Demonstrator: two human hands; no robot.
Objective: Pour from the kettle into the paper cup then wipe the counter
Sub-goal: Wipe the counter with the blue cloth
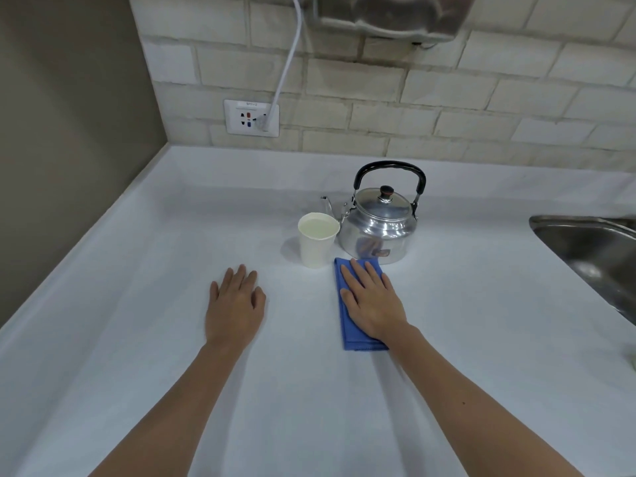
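Head cam, looking down at white counter (144, 339).

L hand (234, 304): palm down, flat on bare counter, forearm extended fwd from lower left. Fingers open, close together, slightly curled at tips; thumb angled out to the right. Holds nothing. Sits left of and nearer than the paper cup (317, 243), apart from it.

R hand (373, 301): palm down, flat on top of blue cloth (351, 333). Fingers open and straight, slightly spread, pointing away from the body and a bit left; not gripping, pressing flat. Forearm comes in from lower right at a diagonal, wrist over the cloth's near-right edge.

Cloth: folded into a long narrow rectangle, lying flat on counter, long axis running away from the body. Far end just in front of kettle (380, 225) base, near cup's right side; cannot tell if touching either.

Kettle: metal, upright, lid on, black handle raised, spout pointing left behind the cup. Stands just right of and behind the cup.

Cup: white, upright, filled nearly to the rim w/ pale liquid.

Sink (592, 246) at right edge, well apart from R hand. Wall socket (251, 117) w/ white cable (290, 60) plugged in, on tiled backsplash.
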